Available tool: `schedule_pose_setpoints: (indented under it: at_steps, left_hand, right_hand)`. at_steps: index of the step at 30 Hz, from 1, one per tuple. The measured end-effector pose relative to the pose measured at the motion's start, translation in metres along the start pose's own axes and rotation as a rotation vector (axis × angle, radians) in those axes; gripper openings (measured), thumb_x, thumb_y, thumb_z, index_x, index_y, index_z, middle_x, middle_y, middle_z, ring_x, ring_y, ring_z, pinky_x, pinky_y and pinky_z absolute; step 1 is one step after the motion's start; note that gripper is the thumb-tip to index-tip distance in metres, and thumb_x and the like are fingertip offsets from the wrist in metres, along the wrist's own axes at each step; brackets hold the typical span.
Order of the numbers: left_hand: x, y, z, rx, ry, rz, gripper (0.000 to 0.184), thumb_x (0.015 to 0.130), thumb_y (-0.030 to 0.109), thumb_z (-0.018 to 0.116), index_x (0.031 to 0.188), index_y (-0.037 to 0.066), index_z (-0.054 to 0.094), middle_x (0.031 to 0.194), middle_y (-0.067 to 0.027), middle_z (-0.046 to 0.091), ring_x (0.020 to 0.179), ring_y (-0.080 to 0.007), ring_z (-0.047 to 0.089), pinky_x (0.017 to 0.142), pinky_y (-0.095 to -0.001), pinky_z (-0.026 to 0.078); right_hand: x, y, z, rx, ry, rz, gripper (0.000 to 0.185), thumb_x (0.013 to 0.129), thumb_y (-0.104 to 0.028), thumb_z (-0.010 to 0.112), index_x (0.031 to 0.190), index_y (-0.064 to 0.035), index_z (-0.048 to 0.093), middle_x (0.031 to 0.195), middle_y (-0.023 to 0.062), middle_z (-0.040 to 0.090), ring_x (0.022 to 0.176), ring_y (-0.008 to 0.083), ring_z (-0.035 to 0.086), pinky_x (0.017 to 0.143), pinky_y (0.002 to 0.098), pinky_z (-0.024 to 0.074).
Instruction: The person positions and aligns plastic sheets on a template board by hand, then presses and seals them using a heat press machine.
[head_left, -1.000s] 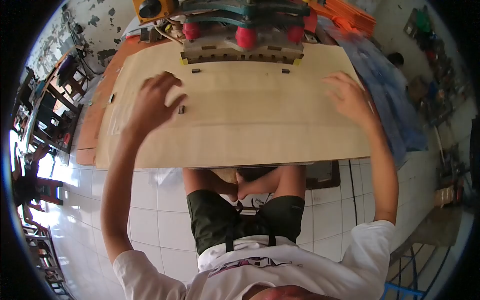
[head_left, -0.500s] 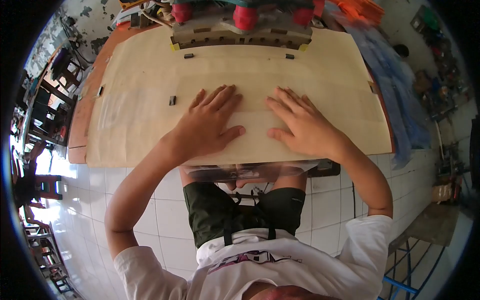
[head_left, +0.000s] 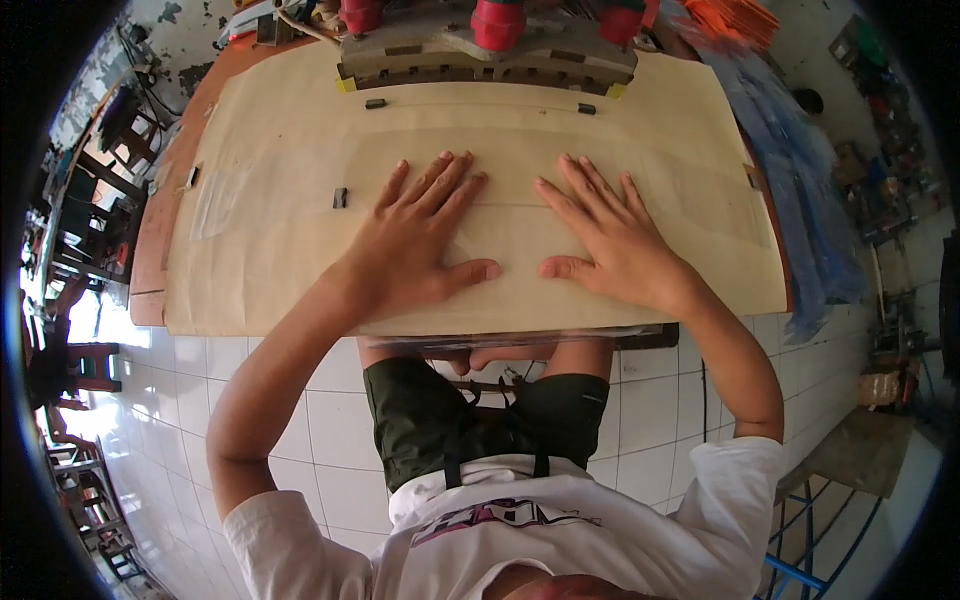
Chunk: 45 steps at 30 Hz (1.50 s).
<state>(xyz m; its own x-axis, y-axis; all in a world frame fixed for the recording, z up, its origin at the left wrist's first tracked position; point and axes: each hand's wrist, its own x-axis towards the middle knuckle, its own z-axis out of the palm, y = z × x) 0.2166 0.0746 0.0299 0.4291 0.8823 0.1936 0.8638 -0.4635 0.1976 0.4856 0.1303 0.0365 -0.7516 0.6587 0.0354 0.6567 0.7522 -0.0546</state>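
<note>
Beyond the white shirt point(head_left: 490, 545), the left hand point(head_left: 415, 230) and right hand point(head_left: 615, 235) lie palm down, fingers spread and gripping nothing, on what looks like clear film point(head_left: 515, 300), its outline hard to trace, at the near edge of a pale board point(head_left: 680, 130). Farther up the board sit small dark blocks point(head_left: 341, 198), then a metal machine point(head_left: 490, 65) with red cylinders point(head_left: 498, 24); brown tabletop point(head_left: 150, 270) shows at left, bluish plastic point(head_left: 790, 180) at right. Around lie white floor tiles point(head_left: 640, 430), cluttered benches point(head_left: 100, 180) and a peeling wall point(head_left: 195, 30).
</note>
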Motion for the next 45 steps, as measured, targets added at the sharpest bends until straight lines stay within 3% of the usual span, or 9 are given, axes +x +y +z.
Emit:
schedule_pose_setpoints:
  at_steps: [2, 6, 8, 11, 24, 36, 39, 43, 45]
  left_hand:
    - [0.0, 0.0, -0.001, 0.002, 0.013, 0.002, 0.084, 0.087, 0.056, 0.058, 0.149, 0.003, 0.033, 0.157, -0.0194, 0.027, 0.148, -0.0337, 0.019, 0.121, -0.0504, 0.011]
    - [0.001, 0.003, 0.0, 0.016, -0.007, -0.002, 0.084, 0.088, 0.055, 0.058, 0.149, 0.002, 0.033, 0.157, -0.0195, 0.027, 0.148, -0.0339, 0.019, 0.121, -0.0504, 0.011]
    - [0.002, 0.001, 0.002, 0.016, 0.001, 0.003, 0.085, 0.088, 0.055, 0.058, 0.149, 0.002, 0.033, 0.157, -0.0195, 0.026, 0.148, -0.034, 0.019, 0.12, -0.0503, 0.012]
    - [0.003, -0.002, 0.008, 0.067, 0.039, 0.025, 0.087, 0.085, 0.058, 0.06, 0.147, 0.003, 0.037, 0.156, -0.0172, 0.03, 0.147, -0.031, 0.023, 0.119, -0.0519, 0.014]
    - [0.003, 0.003, -0.001, 0.038, -0.013, -0.015, 0.09, 0.086, 0.06, 0.056, 0.149, 0.001, 0.032, 0.157, -0.0208, 0.027, 0.147, -0.0357, 0.02, 0.12, -0.0497, 0.012]
    - [0.002, 0.002, 0.0, 0.051, 0.056, 0.01, 0.087, 0.085, 0.059, 0.057, 0.145, -0.001, 0.038, 0.154, -0.0213, 0.031, 0.145, -0.0354, 0.026, 0.118, -0.0519, 0.016]
    - [0.002, 0.004, 0.0, 0.063, 0.044, 0.017, 0.086, 0.086, 0.059, 0.056, 0.145, -0.001, 0.037, 0.155, -0.0215, 0.031, 0.146, -0.0354, 0.024, 0.119, -0.0521, 0.015]
    - [0.002, 0.006, -0.003, 0.052, 0.01, 0.004, 0.087, 0.087, 0.058, 0.055, 0.147, -0.001, 0.034, 0.156, -0.0209, 0.029, 0.147, -0.0348, 0.023, 0.119, -0.0523, 0.014]
    - [0.002, 0.007, -0.008, 0.041, -0.028, -0.01, 0.088, 0.088, 0.059, 0.054, 0.149, 0.0, 0.031, 0.157, -0.021, 0.025, 0.148, -0.0344, 0.019, 0.12, -0.051, 0.011]
  right_hand:
    - [0.001, -0.004, -0.006, 0.003, -0.022, 0.032, 0.083, 0.089, -0.062, 0.053, 0.153, -0.0144, 0.029, 0.16, 0.0201, 0.017, 0.149, 0.036, 0.014, 0.117, 0.0586, 0.0115]
    - [0.016, -0.018, -0.013, 0.023, -0.05, 0.012, 0.082, 0.09, -0.059, 0.054, 0.149, -0.0046, 0.034, 0.157, 0.0226, 0.024, 0.146, 0.0374, 0.023, 0.117, 0.0549, 0.0171]
    - [0.03, -0.031, -0.003, 0.035, 0.127, -0.234, 0.081, 0.092, -0.055, 0.054, 0.145, 0.0039, 0.036, 0.153, 0.0245, 0.03, 0.142, 0.0389, 0.031, 0.117, 0.0509, 0.0224]
    - [0.032, -0.048, 0.024, 0.061, 0.233, -0.26, 0.083, 0.093, -0.056, 0.051, 0.144, 0.0071, 0.034, 0.152, 0.0269, 0.032, 0.142, 0.0395, 0.031, 0.117, 0.0506, 0.0221]
    - [-0.032, -0.005, 0.005, 0.116, 0.155, -0.098, 0.069, 0.094, -0.041, 0.056, 0.145, 0.0023, 0.038, 0.152, 0.0182, 0.036, 0.142, 0.0346, 0.032, 0.117, 0.0473, 0.0254]
    - [-0.067, 0.018, -0.023, 0.172, 0.114, 0.085, 0.059, 0.093, -0.034, 0.06, 0.138, 0.0016, 0.048, 0.145, 0.0203, 0.044, 0.135, 0.0356, 0.042, 0.113, 0.0455, 0.031]
    - [-0.045, 0.003, -0.023, 0.339, 0.26, 0.107, 0.053, 0.09, -0.029, 0.064, 0.132, 0.0018, 0.054, 0.141, 0.0202, 0.049, 0.131, 0.0356, 0.046, 0.111, 0.0447, 0.0342]
    - [-0.028, -0.007, -0.005, 0.099, 0.372, 0.023, 0.05, 0.088, -0.025, 0.067, 0.13, -0.0012, 0.057, 0.143, 0.0162, 0.048, 0.131, 0.0361, 0.046, 0.11, 0.0474, 0.0363]
    - [-0.026, -0.006, 0.003, 0.172, 0.356, 0.01, 0.052, 0.091, -0.031, 0.064, 0.134, -0.0042, 0.055, 0.147, 0.0169, 0.044, 0.135, 0.0365, 0.042, 0.112, 0.0504, 0.0321]
